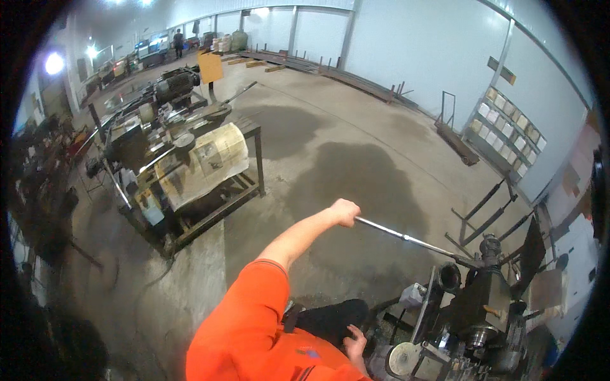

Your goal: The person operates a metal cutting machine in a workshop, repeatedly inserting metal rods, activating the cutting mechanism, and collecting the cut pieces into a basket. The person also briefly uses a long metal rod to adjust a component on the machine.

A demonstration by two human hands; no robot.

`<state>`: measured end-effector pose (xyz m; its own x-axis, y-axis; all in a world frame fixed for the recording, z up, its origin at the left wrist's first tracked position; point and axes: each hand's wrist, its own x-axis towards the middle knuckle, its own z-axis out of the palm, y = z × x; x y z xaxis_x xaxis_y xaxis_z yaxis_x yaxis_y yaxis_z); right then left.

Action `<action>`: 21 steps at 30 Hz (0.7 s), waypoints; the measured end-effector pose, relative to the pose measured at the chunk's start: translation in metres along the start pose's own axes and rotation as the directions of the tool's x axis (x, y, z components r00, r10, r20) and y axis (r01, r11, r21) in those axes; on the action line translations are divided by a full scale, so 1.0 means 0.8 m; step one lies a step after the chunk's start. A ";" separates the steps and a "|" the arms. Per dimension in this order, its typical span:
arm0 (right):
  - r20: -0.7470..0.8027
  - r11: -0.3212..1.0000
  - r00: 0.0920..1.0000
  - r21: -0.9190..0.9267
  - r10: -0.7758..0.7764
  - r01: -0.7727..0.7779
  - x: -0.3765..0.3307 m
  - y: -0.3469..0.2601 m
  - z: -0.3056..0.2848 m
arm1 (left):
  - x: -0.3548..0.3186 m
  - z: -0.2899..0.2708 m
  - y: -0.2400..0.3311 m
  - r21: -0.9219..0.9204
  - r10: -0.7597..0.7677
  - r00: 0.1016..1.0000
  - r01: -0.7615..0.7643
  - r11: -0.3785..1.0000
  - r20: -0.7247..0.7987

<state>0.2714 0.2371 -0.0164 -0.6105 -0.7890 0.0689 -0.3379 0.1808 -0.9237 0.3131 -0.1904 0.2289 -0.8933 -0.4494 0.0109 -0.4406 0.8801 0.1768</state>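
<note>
At the far left a cluttered desk [251,130] of dark metal carries a machine with a motor [175,82] at its far end, and a sheet of yellowed printed paper [203,162] drapes over its front edge; an orange board [210,66] stands just behind it. Right of that spreads the bare concrete floor [330,127], marked with large dark damp patches. From the lower edge an arm in an orange sleeve [248,317] stretches up and out; which of the person's arms this is cannot be told for sure, but it reads as the left hand [345,212], curled into a full fist around the free end of a long metal bar [406,237]. The bar runs down and to the right from that fist, well above the floor, to its other end at the top of a dark machine [483,298] in the lower right corner. Below, near the bottom edge, the right hand [354,344] lies with fingers loosely spread beside a dark trouser leg, just left of the machine's round grey disc [403,360], holding nothing that can be seen. Along the right wall hangs a rack of pale cards [508,130].
</note>
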 end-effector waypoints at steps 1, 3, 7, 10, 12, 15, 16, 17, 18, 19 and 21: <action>0.018 0.993 0.997 -0.087 0.081 -0.079 0.000 0.006 -0.005 | -0.012 0.013 -0.022 -0.062 -0.068 0.993 0.062 0.996 -0.092; 0.006 0.936 0.968 -0.260 0.249 -0.239 0.000 0.019 -0.020 | -0.048 0.045 -0.050 -0.296 -0.209 0.925 0.113 0.949 -0.317; -0.090 0.901 0.992 -0.418 0.086 -0.116 0.028 0.000 -0.022 | -0.184 0.170 -0.115 -0.274 -0.426 0.899 0.437 0.857 0.101; -0.091 0.920 0.981 -0.370 -0.169 0.125 0.054 -0.055 0.001 | -0.298 0.274 -0.097 -0.131 -0.442 0.711 0.594 0.794 0.546; 0.018 0.848 0.939 -0.422 -0.344 0.319 0.065 -0.071 0.027 | -0.386 0.360 -0.087 -0.157 -0.354 0.680 0.569 0.807 0.642; 0.184 0.808 0.950 -0.499 -0.253 0.312 0.054 -0.069 0.056 | -0.443 0.406 -0.010 -0.227 -0.227 0.519 0.670 0.707 0.824; 0.200 0.839 0.951 -0.451 -0.236 0.304 0.047 -0.062 0.052 | -0.443 0.404 0.004 -0.285 -0.168 0.618 0.565 0.775 0.768; 0.218 0.872 0.950 -0.392 -0.223 0.294 0.040 -0.055 0.046 | -0.443 0.395 0.018 -0.324 -0.109 0.701 0.454 0.830 0.704; 0.243 0.890 0.942 -0.338 -0.231 0.305 0.035 -0.052 0.038 | -0.446 0.388 0.026 -0.345 -0.058 0.771 0.350 0.871 0.635; 0.268 0.907 0.933 -0.283 -0.239 0.313 0.030 -0.049 0.025 | -0.441 0.396 0.019 -0.296 -0.127 0.691 0.459 0.837 0.711; 0.267 0.899 0.926 -0.277 -0.266 0.339 0.013 -0.040 0.000 | -0.424 0.413 -0.007 -0.173 -0.242 0.496 0.651 0.739 0.834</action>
<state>0.2764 0.2231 0.0141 -0.2842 -0.9356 0.2093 -0.7091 0.0582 -0.7027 0.5888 0.0077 -0.1013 -0.4106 -0.3084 -0.8581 -0.8919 0.3312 0.3078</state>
